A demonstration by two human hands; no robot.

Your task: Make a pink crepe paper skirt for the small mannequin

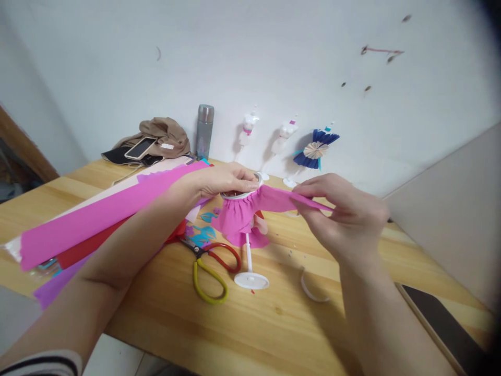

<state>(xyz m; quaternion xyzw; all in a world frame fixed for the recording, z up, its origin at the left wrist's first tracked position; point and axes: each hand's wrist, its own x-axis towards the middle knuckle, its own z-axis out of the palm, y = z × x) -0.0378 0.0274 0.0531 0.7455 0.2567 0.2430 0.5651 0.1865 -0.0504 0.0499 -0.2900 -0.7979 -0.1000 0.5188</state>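
A gathered pink crepe paper skirt [237,211] hangs around a small white display stand [251,280] with a thin post and round base. My left hand [229,179] is closed at the skirt's top, thumb and fingers pinching its white-edged waist. From there a loose strip of the pink crepe paper [276,198] stretches right to my right hand [338,211], which pinches it between thumb and fingers. What lies inside the waist, under my left hand, is mostly hidden. Below the skirt, scissors [198,252] with one red and one yellow handle lie on the table.
Pink crepe paper [113,209] and other coloured sheets lie left on the wooden table [188,339]. Along the wall stand a grey flask [205,131], two white mini mannequins [282,137] and one in blue pleated paper [324,137]. A phone [141,148] rests on brown cloth; a dark device [438,324] lies right.
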